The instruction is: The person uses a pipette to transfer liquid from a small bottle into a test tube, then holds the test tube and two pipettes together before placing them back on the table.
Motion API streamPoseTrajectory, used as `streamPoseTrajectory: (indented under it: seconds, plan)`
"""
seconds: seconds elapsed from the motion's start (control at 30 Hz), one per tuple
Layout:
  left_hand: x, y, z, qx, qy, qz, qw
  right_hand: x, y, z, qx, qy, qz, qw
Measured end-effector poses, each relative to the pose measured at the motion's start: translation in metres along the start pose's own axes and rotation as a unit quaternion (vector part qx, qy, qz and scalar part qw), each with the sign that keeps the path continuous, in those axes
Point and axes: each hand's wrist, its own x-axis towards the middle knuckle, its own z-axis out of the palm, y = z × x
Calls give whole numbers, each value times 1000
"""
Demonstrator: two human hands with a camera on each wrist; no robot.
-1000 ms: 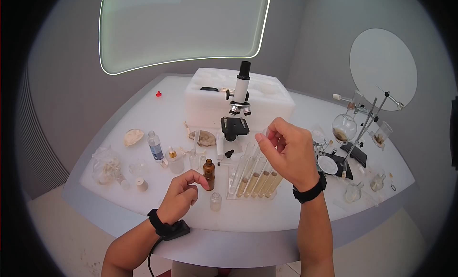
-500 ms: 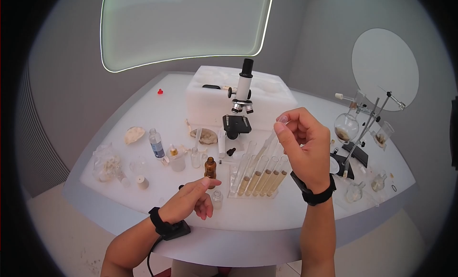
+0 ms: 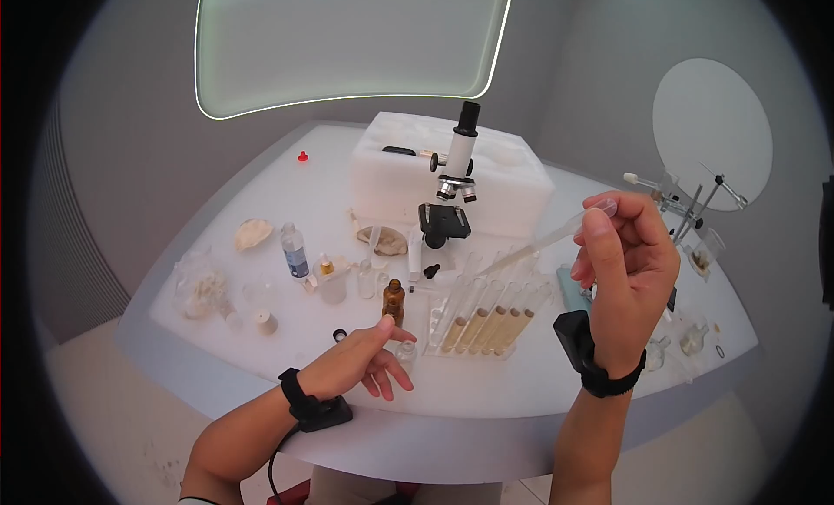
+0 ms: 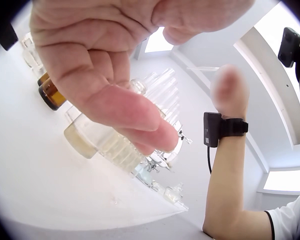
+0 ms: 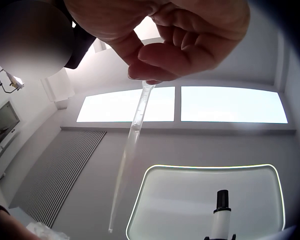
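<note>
My right hand (image 3: pixel 632 275) pinches the bulb end of a clear plastic dropper pipette (image 3: pixel 546 241). The pipette slants down to the left, its tip above several test tubes (image 3: pixel 492 325) with murky liquid, which stand in a clear rack (image 3: pixel 439 347). In the right wrist view the graduated pipette (image 5: pixel 137 126) hangs from thumb and fingers. My left hand (image 3: pixel 358 362) has loose, half-bent fingers beside a small clear glass bottle (image 3: pixel 407 352), partly hidden behind them. An uncapped brown glass bottle (image 3: pixel 393 296) stands just beyond. The left wrist view shows the clear bottle (image 4: pixel 79 141) behind the fingers.
A microscope (image 3: pixel 453 179) stands before a white foam block (image 3: pixel 382 188). Left of it are a labelled bottle (image 3: pixel 294 255), a dropper jar (image 3: pixel 332 288) and a plastic bag (image 3: pixel 200 283). A black cap (image 3: pixel 340 335) lies by the left hand. Clamp stands (image 3: pixel 695 211) stand at the right.
My right hand has drawn the pipette up and right from the test tubes, tilting it flatter. The left hand's fingers have loosened and moved from the brown bottle towards the clear one.
</note>
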Motion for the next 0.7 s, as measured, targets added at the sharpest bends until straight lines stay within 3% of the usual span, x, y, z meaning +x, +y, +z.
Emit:
streamPoseTrajectory:
  seconds: [0.17,0.23,0.7]
  plan:
    - [0,1,1,6,3,0,1000,-8,4,12,15,-60,14,998]
    - [1,0,0,14,4,-10,1000,-13,12,22,-37,-172,23,984]
    - [-1,0,1,3,9,-9,1000,-30,33,56,-65,-276,9,959]
